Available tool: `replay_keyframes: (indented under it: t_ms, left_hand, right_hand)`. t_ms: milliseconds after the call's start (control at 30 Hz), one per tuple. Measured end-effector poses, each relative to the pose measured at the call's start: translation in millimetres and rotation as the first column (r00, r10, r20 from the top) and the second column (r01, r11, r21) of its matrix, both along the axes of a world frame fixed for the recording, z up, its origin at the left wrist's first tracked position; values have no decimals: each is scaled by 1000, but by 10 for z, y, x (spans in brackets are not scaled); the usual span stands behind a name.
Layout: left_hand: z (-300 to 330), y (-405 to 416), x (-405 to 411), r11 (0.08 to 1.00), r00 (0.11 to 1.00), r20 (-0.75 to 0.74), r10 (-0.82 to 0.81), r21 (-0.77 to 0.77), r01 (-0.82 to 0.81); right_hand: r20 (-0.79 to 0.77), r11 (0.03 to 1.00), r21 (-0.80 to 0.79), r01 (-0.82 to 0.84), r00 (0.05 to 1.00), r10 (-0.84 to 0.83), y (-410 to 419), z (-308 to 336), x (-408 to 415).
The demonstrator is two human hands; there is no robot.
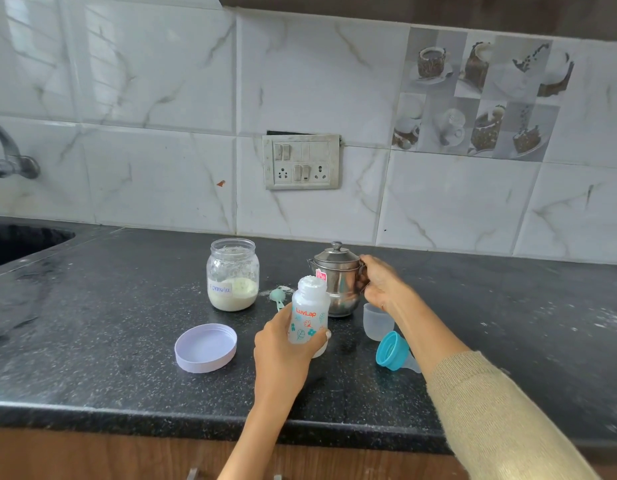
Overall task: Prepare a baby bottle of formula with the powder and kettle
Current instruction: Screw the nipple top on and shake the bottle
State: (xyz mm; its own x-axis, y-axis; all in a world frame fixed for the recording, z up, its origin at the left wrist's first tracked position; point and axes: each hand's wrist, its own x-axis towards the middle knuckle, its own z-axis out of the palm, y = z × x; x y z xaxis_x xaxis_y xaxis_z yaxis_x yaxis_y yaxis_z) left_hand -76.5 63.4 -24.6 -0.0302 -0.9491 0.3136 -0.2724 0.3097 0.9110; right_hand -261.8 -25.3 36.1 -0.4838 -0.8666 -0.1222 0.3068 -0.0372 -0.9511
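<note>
My left hand (283, 344) grips an open white baby bottle (309, 311) with a printed leaf pattern, standing on the black counter (109, 341). Powder shows in its mouth. Just behind it stands a small steel kettle (336, 278) with its lid on. My right hand (383, 284) is curled round the kettle's handle on its right side. A glass jar labelled formula (232, 275), about a third full of powder, stands open to the left. A small teal scoop (278, 296) lies between jar and bottle, with spilled powder around it.
The jar's lilac lid (206, 348) lies upside down front left. A clear bottle cap (376, 322) and the blue collar with its teat (393, 351) lie under my right forearm. A sink (19, 244) and tap (9, 157) sit far left. A socket panel (302, 161) is on the tiled wall.
</note>
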Motion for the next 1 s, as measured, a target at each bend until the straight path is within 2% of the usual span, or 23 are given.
replay_keyframes:
  t_ms: [300,367,467,567,600,633,700,767,800,900,1000]
  left_hand:
    - [-17,-16,3,1000,1000,22,6,-13,-6]
    - [-15,-17,6,1000,1000,21,6,-11,-6]
    - [-18,-20,8,1000,1000,24,-1,-1,1]
    - [-8,-8,5,1000,1000,28,2,-2,-1]
    - [-6,-7,3,1000,1000,28,6,-5,-6]
    - [0,0,1,1000,1000,27,9,-3,-9]
    - [12,12,1,1000,1000,27,12,1,-12]
    - [15,16,0,1000,999,34,13,-2,-13]
    - [20,19,1,1000,999,37,14,-3,-14]
    - [32,31,2,1000,999,41,17,-4,-17]
    - [42,46,6,1000,1000,27,12,-5,-11]
  right_hand:
    - [-193,997,79,16,981,-1,125,30,-13]
    - [-274,994,107,24,962,6,159,50,1]
    - [-477,989,129,78,879,-8,256,105,-14]
    - [-650,985,42,168,753,-101,396,210,-77]
    - [-698,986,44,160,711,-85,436,257,-110]
    - [-756,985,95,141,654,-21,491,312,-130]
    - [-826,931,348,107,504,251,609,412,-153]
    - [-756,785,610,107,376,536,750,491,-135]
    - [-714,722,683,112,314,626,808,521,-112]
    - [-683,672,730,127,183,707,940,531,-23]
    - [-662,651,749,122,151,734,998,490,8]
